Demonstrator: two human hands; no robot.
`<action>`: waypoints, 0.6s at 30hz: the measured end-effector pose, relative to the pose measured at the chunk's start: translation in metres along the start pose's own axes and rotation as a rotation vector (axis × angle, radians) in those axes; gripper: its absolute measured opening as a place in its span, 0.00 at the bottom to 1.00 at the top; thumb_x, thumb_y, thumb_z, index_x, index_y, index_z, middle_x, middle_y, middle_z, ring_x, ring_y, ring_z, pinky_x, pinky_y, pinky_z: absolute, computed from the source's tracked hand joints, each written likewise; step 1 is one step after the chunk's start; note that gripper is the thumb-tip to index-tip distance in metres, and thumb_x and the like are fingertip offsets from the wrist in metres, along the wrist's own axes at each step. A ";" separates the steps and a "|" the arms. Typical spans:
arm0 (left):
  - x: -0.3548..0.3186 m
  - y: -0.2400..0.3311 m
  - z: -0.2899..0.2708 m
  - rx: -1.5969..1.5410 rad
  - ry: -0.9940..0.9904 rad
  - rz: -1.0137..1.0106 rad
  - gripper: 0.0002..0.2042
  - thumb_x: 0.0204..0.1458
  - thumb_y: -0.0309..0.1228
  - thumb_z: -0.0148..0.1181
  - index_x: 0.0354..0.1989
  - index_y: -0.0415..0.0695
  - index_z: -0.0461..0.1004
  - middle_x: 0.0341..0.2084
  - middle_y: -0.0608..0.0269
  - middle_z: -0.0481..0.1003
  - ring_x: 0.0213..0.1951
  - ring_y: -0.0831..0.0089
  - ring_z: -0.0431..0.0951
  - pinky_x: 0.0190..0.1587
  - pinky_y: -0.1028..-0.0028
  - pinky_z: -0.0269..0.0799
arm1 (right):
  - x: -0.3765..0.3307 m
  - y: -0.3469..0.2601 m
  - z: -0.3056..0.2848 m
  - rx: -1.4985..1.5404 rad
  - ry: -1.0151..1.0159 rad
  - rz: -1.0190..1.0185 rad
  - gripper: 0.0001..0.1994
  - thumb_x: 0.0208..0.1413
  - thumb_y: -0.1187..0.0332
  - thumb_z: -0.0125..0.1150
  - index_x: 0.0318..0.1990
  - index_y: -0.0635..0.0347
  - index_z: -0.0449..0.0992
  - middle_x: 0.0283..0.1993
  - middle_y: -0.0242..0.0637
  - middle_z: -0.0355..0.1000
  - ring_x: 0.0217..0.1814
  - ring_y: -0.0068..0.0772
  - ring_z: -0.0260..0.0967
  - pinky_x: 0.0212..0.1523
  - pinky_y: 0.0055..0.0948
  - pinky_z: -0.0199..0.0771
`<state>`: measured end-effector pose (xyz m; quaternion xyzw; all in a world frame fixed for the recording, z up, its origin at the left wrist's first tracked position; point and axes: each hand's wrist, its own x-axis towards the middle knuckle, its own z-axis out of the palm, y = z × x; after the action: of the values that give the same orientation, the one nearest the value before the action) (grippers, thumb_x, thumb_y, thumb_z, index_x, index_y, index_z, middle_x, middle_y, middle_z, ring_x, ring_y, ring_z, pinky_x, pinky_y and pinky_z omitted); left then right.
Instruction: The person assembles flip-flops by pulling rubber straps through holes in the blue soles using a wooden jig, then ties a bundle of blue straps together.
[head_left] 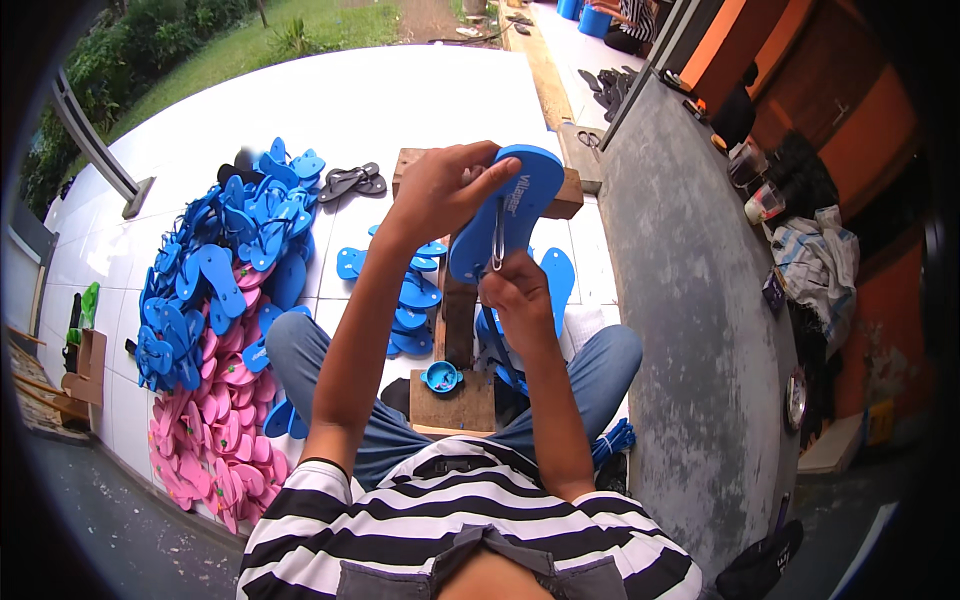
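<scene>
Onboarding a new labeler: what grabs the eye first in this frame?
Dead centre, the left hand grips a bright blue foam sandal sole held up over a wooden work stand, while the right hand works a thin metal loop tool at its underside. To the left, a big heap of blue and pink foam sandals sprawls across the white tiled floor.
</scene>
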<state>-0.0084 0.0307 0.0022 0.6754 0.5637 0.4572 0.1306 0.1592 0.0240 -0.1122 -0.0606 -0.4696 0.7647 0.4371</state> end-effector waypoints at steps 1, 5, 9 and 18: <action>0.001 0.000 0.000 -0.018 -0.008 -0.009 0.19 0.60 0.48 0.57 0.39 0.43 0.79 0.24 0.55 0.78 0.27 0.65 0.78 0.30 0.67 0.69 | 0.000 0.002 -0.003 -0.091 -0.002 0.059 0.05 0.59 0.72 0.62 0.38 0.59 0.70 0.29 0.30 0.67 0.24 0.18 0.56 0.26 0.22 0.54; -0.002 -0.003 0.004 -0.041 0.056 0.063 0.18 0.60 0.47 0.57 0.37 0.43 0.78 0.22 0.56 0.77 0.24 0.65 0.77 0.28 0.66 0.68 | -0.002 0.027 -0.014 0.137 0.012 0.135 0.07 0.59 0.68 0.62 0.39 0.59 0.70 0.26 0.28 0.63 0.24 0.18 0.58 0.26 0.22 0.55; 0.001 -0.002 0.000 -0.006 0.015 0.082 0.16 0.61 0.42 0.57 0.33 0.38 0.75 0.20 0.63 0.74 0.24 0.80 0.73 0.27 0.75 0.68 | -0.007 0.005 -0.003 0.225 0.065 -0.109 0.09 0.61 0.66 0.61 0.42 0.59 0.70 0.27 0.30 0.66 0.28 0.23 0.64 0.31 0.28 0.63; -0.001 -0.003 0.002 0.022 0.010 0.065 0.12 0.56 0.36 0.63 0.37 0.37 0.77 0.22 0.64 0.76 0.25 0.80 0.76 0.29 0.75 0.71 | -0.004 -0.015 0.010 0.206 0.153 -0.162 0.09 0.60 0.68 0.64 0.43 0.60 0.71 0.34 0.32 0.70 0.33 0.23 0.67 0.41 0.29 0.68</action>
<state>-0.0086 0.0317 -0.0016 0.6924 0.5470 0.4586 0.1055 0.1658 0.0171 -0.0961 -0.0355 -0.3574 0.7640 0.5360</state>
